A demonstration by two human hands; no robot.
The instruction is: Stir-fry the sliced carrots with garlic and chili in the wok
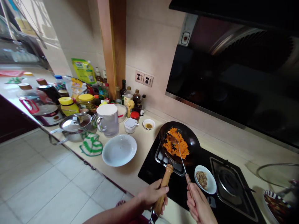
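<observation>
My left hand (155, 194) is wrapped around the wooden handle of a dark wok (193, 138) on the left burner. Sliced orange carrots (182, 146) lie inside the wok, with a few small dark bits among them. In my right hand (198, 202) is the wooden handle of a metal spatula (181, 157), its blade resting among the carrots. Close to my right hand, a white bowl (211, 180) of chopped brownish food, perhaps meat, stands on the black stove (149, 168).
Left of the stove are a white plate (120, 151), a small striped dish (149, 124), a plastic pitcher (108, 121) and a lidded steel pot (77, 126). Several bottles and jars crowd behind. A striped-rim dish (268, 202) sits at far right. The range hood (224, 81) overhangs the stove.
</observation>
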